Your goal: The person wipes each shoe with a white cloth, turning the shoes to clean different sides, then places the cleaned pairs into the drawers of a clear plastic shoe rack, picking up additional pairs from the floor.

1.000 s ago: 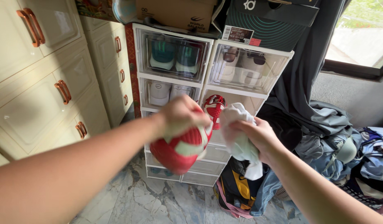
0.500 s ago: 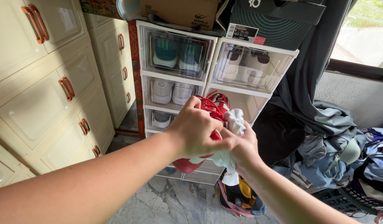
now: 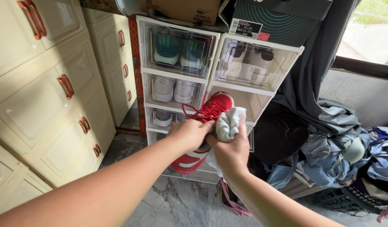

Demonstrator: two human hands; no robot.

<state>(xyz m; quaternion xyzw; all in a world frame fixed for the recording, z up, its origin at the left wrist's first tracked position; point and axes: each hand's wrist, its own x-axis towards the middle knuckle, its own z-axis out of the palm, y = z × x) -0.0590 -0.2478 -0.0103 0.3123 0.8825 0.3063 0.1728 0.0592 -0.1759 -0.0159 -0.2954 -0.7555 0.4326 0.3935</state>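
My left hand [image 3: 189,133] grips a red sneaker [image 3: 204,126] with white stripes and red laces, held toe-up in front of a stack of clear shoe boxes [image 3: 181,54]. My right hand [image 3: 232,151] holds a crumpled white cloth [image 3: 228,122] pressed against the sneaker's right side. Both hands meet at the shoe's middle. The shoe's toe [image 3: 221,101] points toward an open, empty-looking box compartment [image 3: 255,103].
Cream drawer cabinets with copper handles [image 3: 66,86] stand at left. The clear boxes hold teal, white and grey shoes. Cardboard shoe boxes [image 3: 190,8] sit on top. A dark curtain [image 3: 311,71], piled clothes in baskets [image 3: 349,155] and a bag [image 3: 229,197] lie at right on the marble floor.
The sneaker has turned from sole-forward to toe-up. My hands have come together on it, and the cloth now presses its side; the view has shifted slightly right and down.
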